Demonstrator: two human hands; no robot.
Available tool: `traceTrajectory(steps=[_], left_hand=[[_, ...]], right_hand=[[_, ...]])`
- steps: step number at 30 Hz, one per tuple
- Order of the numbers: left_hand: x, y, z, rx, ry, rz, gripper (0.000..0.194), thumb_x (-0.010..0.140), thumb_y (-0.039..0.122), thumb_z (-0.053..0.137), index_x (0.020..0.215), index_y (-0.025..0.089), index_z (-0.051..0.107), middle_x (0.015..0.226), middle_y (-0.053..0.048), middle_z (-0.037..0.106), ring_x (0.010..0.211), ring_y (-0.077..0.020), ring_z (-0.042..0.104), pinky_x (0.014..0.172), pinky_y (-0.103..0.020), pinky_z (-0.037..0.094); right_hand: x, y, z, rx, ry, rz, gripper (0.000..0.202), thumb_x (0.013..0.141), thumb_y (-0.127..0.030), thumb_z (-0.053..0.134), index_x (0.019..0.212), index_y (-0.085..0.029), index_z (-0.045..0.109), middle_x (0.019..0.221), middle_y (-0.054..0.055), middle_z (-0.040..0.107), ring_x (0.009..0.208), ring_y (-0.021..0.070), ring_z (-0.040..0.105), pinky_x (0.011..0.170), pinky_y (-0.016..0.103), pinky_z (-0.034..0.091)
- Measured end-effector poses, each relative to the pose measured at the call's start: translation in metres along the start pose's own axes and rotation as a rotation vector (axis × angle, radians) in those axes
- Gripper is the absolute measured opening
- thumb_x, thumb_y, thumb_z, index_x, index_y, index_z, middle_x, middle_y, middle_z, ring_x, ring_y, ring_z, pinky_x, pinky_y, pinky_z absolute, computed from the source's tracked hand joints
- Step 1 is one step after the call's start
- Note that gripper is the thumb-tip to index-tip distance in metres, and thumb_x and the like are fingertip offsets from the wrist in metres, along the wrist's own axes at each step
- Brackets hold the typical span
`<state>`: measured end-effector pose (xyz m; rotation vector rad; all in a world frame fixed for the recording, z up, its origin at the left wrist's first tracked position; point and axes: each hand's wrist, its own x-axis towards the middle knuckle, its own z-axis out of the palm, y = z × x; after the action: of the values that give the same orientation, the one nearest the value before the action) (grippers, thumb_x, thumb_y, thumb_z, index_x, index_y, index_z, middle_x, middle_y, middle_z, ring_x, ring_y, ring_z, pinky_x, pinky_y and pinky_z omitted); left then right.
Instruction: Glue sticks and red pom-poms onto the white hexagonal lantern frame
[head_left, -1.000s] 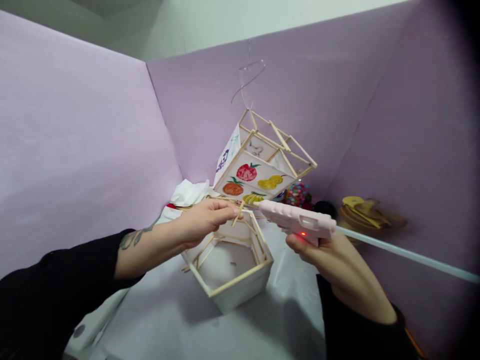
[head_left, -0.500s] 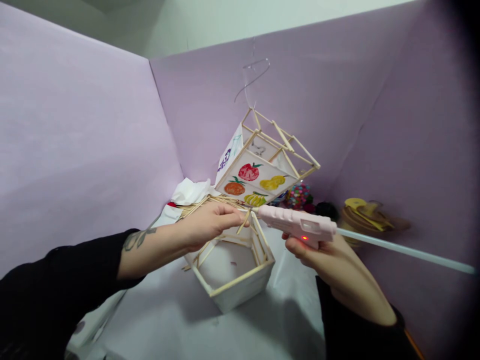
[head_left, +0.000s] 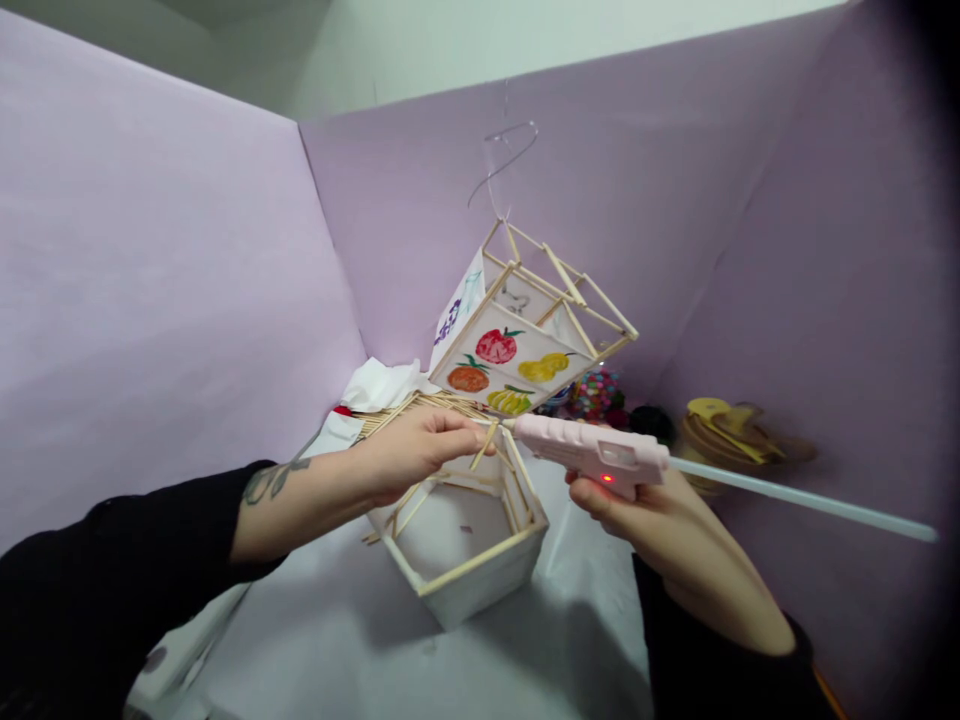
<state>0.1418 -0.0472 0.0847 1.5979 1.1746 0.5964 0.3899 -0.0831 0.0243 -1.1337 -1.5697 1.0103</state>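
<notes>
My left hand [head_left: 409,450] pinches a short wooden stick [head_left: 484,445] over the rim of a white hexagonal box frame [head_left: 469,555] made of sticks and paper. My right hand [head_left: 645,510] grips a pink glue gun [head_left: 592,452] with a red light lit. Its nozzle points left and sits right at the stick's upper end. A long clear glue stick [head_left: 802,497] juts out of the gun's back to the right.
A finished lantern [head_left: 525,335] with painted fruit leans behind, with a wire hook [head_left: 502,160] on top. A pile of loose sticks [head_left: 405,405], white tissue [head_left: 379,380], colourful beads [head_left: 596,390] and wooden discs [head_left: 731,425] lie at the back. Purple walls close in on all sides.
The glue gun has moved a little to the left, so its nozzle now meets the stick in my left hand. My left hand has shifted slightly right.
</notes>
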Motion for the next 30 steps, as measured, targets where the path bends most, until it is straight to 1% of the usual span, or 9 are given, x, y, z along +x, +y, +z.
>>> traceTrajectory(steps=[5,8,11,14,17,19,21,26,30], left_hand=[[0.0,-0.004,-0.003,0.049,-0.037,0.069,0.032,0.082,0.05,0.065,0.083,0.019,0.074,0.085,-0.002,0.07,0.08,-0.0169,0.058,0.075,-0.028,0.045],[0.006,-0.008,-0.01,0.179,-0.032,0.098,0.033,0.083,0.05,0.063,0.083,0.018,0.074,0.085,-0.003,0.071,0.082,-0.0187,0.061,0.076,-0.029,0.045],[0.014,-0.015,-0.024,0.47,0.094,0.081,0.031,0.081,0.045,0.062,0.074,0.017,0.072,0.077,-0.003,0.069,0.073,-0.0176,0.059,0.066,-0.027,0.042],[0.02,-0.026,-0.036,0.877,0.213,0.051,0.027,0.081,0.037,0.058,0.07,0.017,0.074,0.077,-0.004,0.07,0.07,-0.0176,0.059,0.059,-0.027,0.036],[0.022,-0.036,-0.039,1.218,0.209,0.066,0.027,0.084,0.03,0.054,0.079,0.02,0.079,0.086,-0.007,0.074,0.08,-0.0212,0.064,0.06,-0.028,0.035],[0.023,-0.039,-0.038,1.383,0.175,0.069,0.028,0.086,0.028,0.054,0.083,0.021,0.081,0.086,-0.009,0.075,0.085,-0.0237,0.065,0.064,-0.03,0.038],[0.026,-0.041,-0.035,1.522,0.146,0.051,0.028,0.087,0.027,0.053,0.086,0.019,0.081,0.087,-0.01,0.075,0.087,-0.0257,0.066,0.068,-0.033,0.04],[0.032,-0.041,-0.026,1.633,0.141,0.015,0.033,0.092,0.026,0.049,0.085,0.013,0.078,0.093,-0.016,0.076,0.091,-0.0304,0.068,0.073,-0.039,0.04],[0.036,-0.048,-0.021,1.654,0.157,0.013,0.032,0.093,0.022,0.048,0.084,0.011,0.077,0.093,-0.018,0.075,0.092,-0.0324,0.067,0.074,-0.042,0.038]], right_hand=[[0.001,0.003,0.001,-0.033,0.017,0.07,0.052,0.078,-0.058,0.074,0.112,-0.02,0.073,0.101,0.011,0.076,0.094,0.0318,0.068,0.082,0.044,0.055],[0.003,0.0,0.002,-0.034,0.04,0.05,0.05,0.078,-0.055,0.074,0.112,-0.019,0.073,0.107,0.011,0.075,0.096,0.0314,0.068,0.081,0.043,0.055],[0.002,-0.005,0.001,-0.009,0.082,0.03,0.043,0.081,-0.049,0.072,0.113,-0.021,0.072,0.1,0.009,0.074,0.094,0.0291,0.067,0.077,0.038,0.055],[0.002,-0.007,-0.004,0.021,0.12,0.025,0.034,0.081,-0.048,0.073,0.103,-0.023,0.073,0.086,0.007,0.072,0.089,0.0278,0.067,0.072,0.036,0.054],[0.001,-0.008,-0.007,0.034,0.128,0.01,0.028,0.08,-0.048,0.074,0.092,-0.023,0.072,0.077,0.005,0.068,0.085,0.0274,0.066,0.067,0.034,0.053],[0.001,-0.009,-0.006,0.046,0.118,0.008,0.028,0.079,-0.047,0.074,0.092,-0.022,0.071,0.077,0.005,0.068,0.086,0.0272,0.065,0.068,0.034,0.052],[0.0,-0.011,-0.005,0.061,0.105,0.014,0.03,0.078,-0.044,0.074,0.097,-0.021,0.071,0.084,0.005,0.071,0.089,0.027,0.066,0.071,0.034,0.052],[0.0,-0.012,-0.003,0.123,0.067,0.021,0.04,0.079,-0.042,0.074,0.112,-0.019,0.07,0.109,0.008,0.074,0.1,0.0273,0.066,0.082,0.035,0.052],[0.0,-0.009,-0.005,0.146,0.066,0.025,0.044,0.079,-0.043,0.074,0.115,-0.019,0.069,0.116,0.009,0.074,0.105,0.0285,0.066,0.089,0.039,0.051]])
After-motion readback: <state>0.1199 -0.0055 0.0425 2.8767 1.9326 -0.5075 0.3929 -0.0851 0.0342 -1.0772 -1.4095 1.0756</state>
